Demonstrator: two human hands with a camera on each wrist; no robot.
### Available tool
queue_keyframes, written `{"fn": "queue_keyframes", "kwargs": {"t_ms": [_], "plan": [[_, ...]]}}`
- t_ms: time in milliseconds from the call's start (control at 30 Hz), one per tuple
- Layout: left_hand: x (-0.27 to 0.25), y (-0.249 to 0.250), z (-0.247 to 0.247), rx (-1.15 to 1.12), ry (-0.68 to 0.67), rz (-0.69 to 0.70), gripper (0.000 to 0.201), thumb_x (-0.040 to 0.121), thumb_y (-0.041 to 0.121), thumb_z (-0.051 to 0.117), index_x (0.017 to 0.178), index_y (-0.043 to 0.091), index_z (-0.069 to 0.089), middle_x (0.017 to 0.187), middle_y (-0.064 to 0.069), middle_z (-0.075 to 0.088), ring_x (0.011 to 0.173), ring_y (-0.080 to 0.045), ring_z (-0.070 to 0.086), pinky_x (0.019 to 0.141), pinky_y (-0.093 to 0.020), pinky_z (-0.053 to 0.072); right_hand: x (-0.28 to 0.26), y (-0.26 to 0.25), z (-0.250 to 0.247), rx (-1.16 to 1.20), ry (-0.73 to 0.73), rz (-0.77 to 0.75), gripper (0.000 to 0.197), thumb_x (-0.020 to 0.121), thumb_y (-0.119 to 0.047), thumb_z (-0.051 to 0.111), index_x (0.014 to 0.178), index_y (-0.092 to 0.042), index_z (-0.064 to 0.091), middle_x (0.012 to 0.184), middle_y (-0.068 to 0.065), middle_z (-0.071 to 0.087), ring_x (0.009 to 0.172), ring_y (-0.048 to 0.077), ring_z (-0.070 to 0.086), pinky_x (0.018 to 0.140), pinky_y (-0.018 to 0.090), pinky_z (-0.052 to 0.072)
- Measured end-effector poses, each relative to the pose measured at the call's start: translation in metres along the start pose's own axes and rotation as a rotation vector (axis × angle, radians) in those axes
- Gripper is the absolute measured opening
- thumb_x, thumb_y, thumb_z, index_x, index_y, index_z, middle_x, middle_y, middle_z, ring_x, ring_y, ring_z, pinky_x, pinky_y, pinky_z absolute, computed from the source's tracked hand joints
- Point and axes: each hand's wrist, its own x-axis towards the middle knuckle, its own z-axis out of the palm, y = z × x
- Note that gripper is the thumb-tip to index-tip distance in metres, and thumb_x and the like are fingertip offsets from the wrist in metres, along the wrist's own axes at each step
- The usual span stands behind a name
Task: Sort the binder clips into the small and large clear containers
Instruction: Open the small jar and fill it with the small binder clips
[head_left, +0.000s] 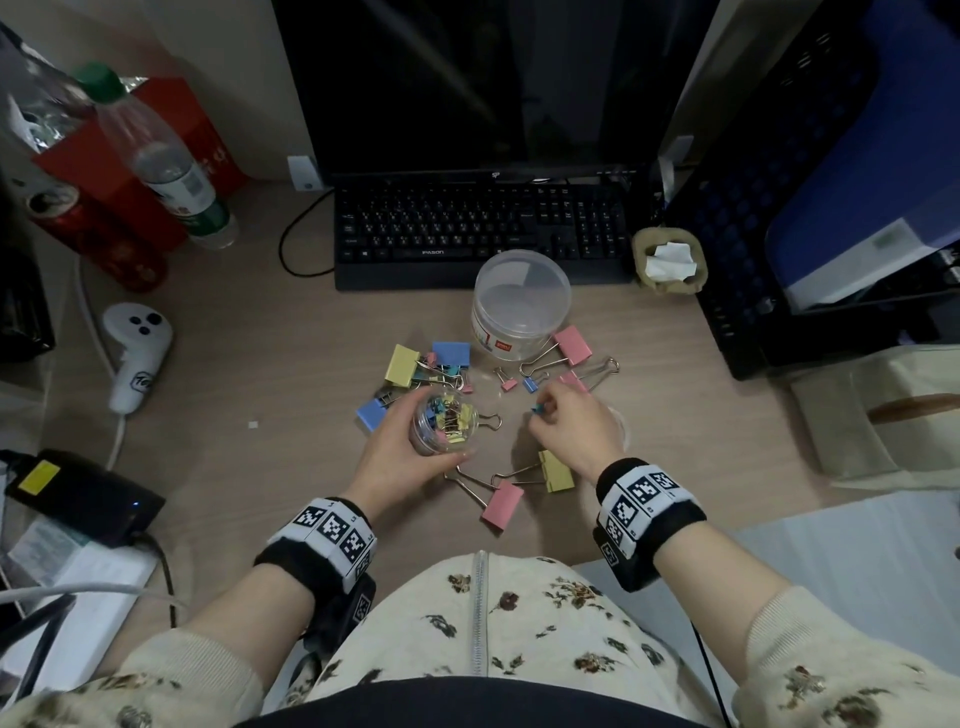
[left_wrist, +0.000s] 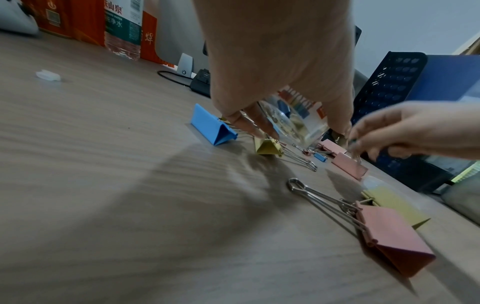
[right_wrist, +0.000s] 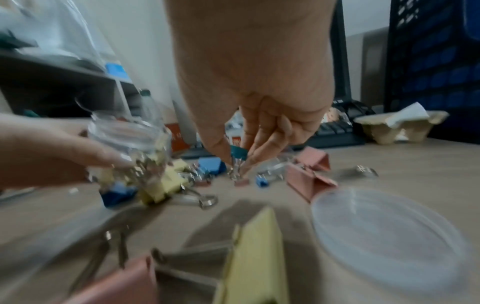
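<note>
Controller (head_left: 136, 353): white, lying at the desk's (head_left: 260, 364) left edge, well apart from the clips.
Bottle (head_left: 171, 171): clear with a green cap, standing at the far left beside a red box (head_left: 135, 150).
Left hand (head_left: 400, 457): fingers curled round the small jar (head_left: 445, 422), holding it tilted above the desk; the right wrist view shows its open mouth turned toward the right hand.
Small jar: clear, partly filled with small clips in yellow, blue and pink.
Left heap: a blue clip (head_left: 371, 413) just left of the jar, a yellow clip (head_left: 401, 365) and another blue one (head_left: 451, 353) beyond it, tangled with small clips.
Keyboard (head_left: 478, 228): black, at the back of the desk under a dark monitor.
Large tub (head_left: 519, 304): clear, standing open just in front of the keyboard; I cannot tell whether any clips lie in it.
Near clips: a pink clip (head_left: 501, 506) and a yellow clip (head_left: 556, 470) lie side by side between the two wrists, wire arms pointing left.
Right hand (head_left: 569, 428): thumb and fingertips pinch a small teal clip (right_wrist: 238, 152) by its wire arms, off the desk, just right of the jar.
Right clips: two pink clips (head_left: 571, 345) near the tub, with a small pink and a small blue clip (head_left: 530, 385) beside them.
Lid (right_wrist: 384, 236): clear, flat on the desk under the right wrist.
Rack (head_left: 769, 208): black mesh, at the right.
</note>
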Motion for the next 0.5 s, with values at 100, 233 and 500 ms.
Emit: {"fn": "queue_keyframes", "kwargs": {"t_ms": [100, 233, 500], "plan": [[0.001, 0.0, 0.002, 0.007, -0.002, 0.01, 0.086, 0.058, 0.045, 0.092, 0.132, 0.041, 0.046, 0.133, 0.012, 0.054, 0.124, -0.01, 0.053, 0.107, -0.041, 0.047, -0.002, -0.022, -0.012, 0.231, 0.05, -0.127, 0.015, 0.085, -0.028, 0.063, 0.096, -0.019, 0.061, 0.086, -0.011, 0.06, 0.082, 0.01, 0.058, 0.07, 0.029, 0.046], [0.004, 0.004, 0.006, -0.012, -0.001, 0.045, 0.082, 0.053, 0.053, 0.089, 0.123, 0.045, 0.048, 0.124, 0.016, 0.056, 0.118, -0.007, 0.056, 0.104, -0.037, 0.049, -0.007, -0.051, -0.021, 0.449, -0.038, -0.235, 0.021, 0.082, -0.046, 0.066, 0.095, -0.029, 0.063, 0.082, -0.015, 0.061, 0.074, 0.002, 0.055, 0.068, 0.027, 0.05], [0.006, 0.0, 0.006, 0.005, 0.015, 0.028, 0.083, 0.06, 0.039, 0.093, 0.131, 0.033, 0.05, 0.132, 0.013, 0.054, 0.123, -0.008, 0.052, 0.107, -0.035, 0.045, 0.017, -0.011, -0.014, 0.23, -0.035, -0.046, 0.024, 0.089, -0.033, 0.058, 0.109, -0.021, 0.063, 0.104, -0.005, 0.066, 0.093, 0.015, 0.061, 0.082, 0.035, 0.051]]}}
